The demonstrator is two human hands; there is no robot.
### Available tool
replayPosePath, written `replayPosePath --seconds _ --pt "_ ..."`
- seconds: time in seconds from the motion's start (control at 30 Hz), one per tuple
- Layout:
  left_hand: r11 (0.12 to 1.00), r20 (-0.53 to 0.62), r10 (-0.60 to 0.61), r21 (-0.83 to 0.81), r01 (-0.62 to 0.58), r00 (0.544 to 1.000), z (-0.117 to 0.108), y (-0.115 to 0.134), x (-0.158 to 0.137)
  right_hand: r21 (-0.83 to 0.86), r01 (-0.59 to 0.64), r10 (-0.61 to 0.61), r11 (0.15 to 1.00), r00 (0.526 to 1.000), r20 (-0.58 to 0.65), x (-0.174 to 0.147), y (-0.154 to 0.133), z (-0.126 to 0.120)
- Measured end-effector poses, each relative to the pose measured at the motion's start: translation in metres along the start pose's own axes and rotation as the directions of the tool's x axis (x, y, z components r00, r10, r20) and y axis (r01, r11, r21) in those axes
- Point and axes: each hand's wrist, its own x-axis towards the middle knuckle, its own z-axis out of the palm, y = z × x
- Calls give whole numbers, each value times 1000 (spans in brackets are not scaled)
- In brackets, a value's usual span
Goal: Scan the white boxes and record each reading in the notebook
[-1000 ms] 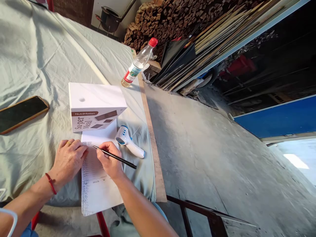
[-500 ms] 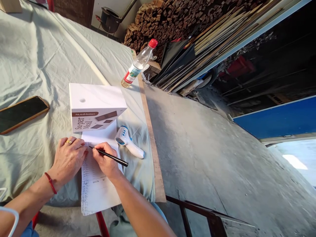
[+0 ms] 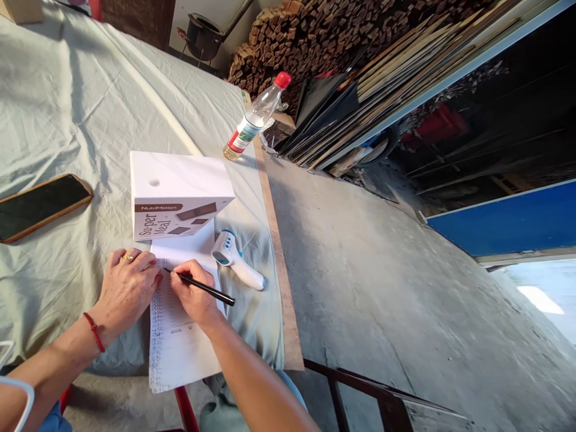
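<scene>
My right hand [image 3: 193, 291] is closed round a black pen [image 3: 207, 289], its tip against a white sheet of paper [image 3: 184, 360] with printed lines and a column of dark marks down its left side. Bent and bunched together, the fingers of my left hand [image 3: 130, 282] press on the paper's left edge, close to the pen tip. A white box [image 3: 180, 174] marked "Super Meal" stands on the paper's far end. Right of the paper lies a white and blue infrared thermometer [image 3: 238, 261]. The paper's near end sticks out past the table edge.
A phone [image 3: 42, 207] lies on the cloth-covered table [image 3: 58, 144] at left. Near the table's right edge stands a clear bottle [image 3: 252, 123] with a red cap. Stacked firewood [image 3: 288, 36] and leaning boards [image 3: 387, 78] are beyond. Grey concrete floor [image 3: 351, 270] lies to the right.
The whole view has shifted slightly, so things appear a little further right. Both hands keep nearly the same place on the paper, the pen still in my right hand.
</scene>
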Motion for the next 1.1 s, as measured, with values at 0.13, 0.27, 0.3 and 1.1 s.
replayPosePath --seconds 0.13,0.27,0.3,1.1 --pt "1000 -15 8 2 -8 1000 -1 0 1 7 6 -6 1000 999 -45 0 2 1" --pt "1000 -28 9 4 -9 1000 1 0 0 -24 28 -29 999 999 -34 0 2 1" --pt "1000 -29 11 5 -11 1000 1 0 0 -25 34 -35 999 999 -27 1 2 1" --pt "1000 -22 13 -1 -13 1000 2 -1 1 -44 35 -39 998 996 -84 1 3 -1"
